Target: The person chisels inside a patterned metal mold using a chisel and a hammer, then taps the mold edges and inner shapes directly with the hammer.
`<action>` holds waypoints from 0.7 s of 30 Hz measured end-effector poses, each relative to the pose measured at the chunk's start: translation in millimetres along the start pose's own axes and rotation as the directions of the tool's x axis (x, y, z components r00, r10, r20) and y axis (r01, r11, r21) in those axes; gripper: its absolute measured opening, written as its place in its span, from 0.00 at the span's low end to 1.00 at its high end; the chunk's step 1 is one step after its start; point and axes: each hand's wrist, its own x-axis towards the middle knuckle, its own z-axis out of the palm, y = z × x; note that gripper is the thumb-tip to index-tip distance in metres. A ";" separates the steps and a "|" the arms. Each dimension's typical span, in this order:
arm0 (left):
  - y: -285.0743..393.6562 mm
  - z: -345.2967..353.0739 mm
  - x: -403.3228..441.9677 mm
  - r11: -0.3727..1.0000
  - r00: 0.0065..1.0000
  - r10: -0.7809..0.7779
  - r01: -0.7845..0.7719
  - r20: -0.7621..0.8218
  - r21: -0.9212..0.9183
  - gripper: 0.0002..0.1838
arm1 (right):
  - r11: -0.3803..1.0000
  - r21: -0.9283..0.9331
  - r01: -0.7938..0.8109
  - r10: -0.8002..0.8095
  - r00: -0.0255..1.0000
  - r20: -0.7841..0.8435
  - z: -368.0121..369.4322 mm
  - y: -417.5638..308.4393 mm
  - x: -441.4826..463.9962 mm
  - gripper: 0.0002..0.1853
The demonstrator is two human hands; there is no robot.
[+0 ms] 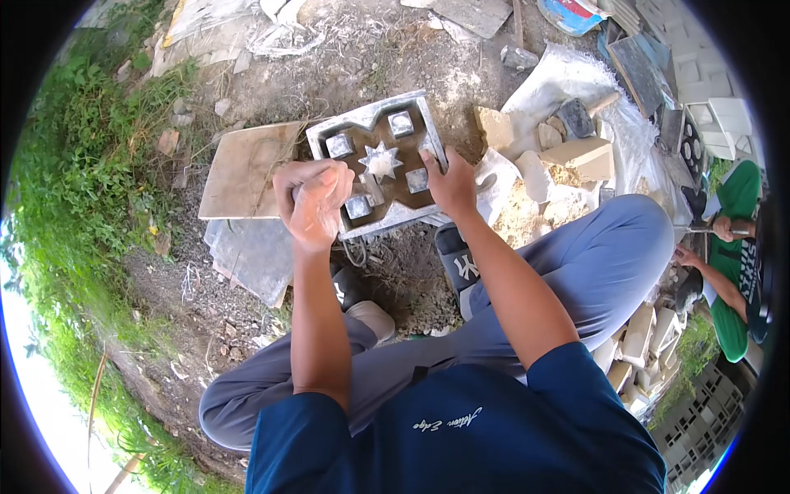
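Observation:
A rectangular metal block mould (pixel 368 119) lies tilted in front of my feet. It has a raised star (pixel 380 161) in its middle, dusted white, and a square stud near each corner. My right hand (pixel 453 185) grips the mould's right rim, with thumb and forefinger pointing along it. Closed into a fist, my left hand (pixel 313 202) is over the mould's lower left corner. Pale dust coats its fingers, and whatever they may hold is hidden.
A flat board (pixel 247 169) and a grey slab (pixel 251 255) lie to the left. Right of the mould are broken blocks (pixel 580 156) on a white plastic sheet (pixel 568 74). Another person in green trousers (pixel 728 321) sits at far right, near stacked blocks (pixel 638 333).

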 end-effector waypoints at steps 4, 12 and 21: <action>-19.3 -13.7 -4.2 0.999 0.998 -0.039 0.040 -0.058 0.014 0.20 | 0.999 0.040 -0.006 0.006 1.000 0.010 2.7 0.2 -16.0 0.29; -23.6 -11.5 -7.8 0.995 1.000 0.029 -0.030 0.012 0.100 0.05 | 0.999 0.037 -0.016 0.016 1.000 0.011 6.1 -0.8 -12.0 0.29; -25.1 -8.8 -6.2 0.998 0.998 0.017 -0.014 -0.062 0.061 0.08 | 0.999 0.030 0.026 -0.025 0.999 -0.032 5.2 2.3 -11.1 0.28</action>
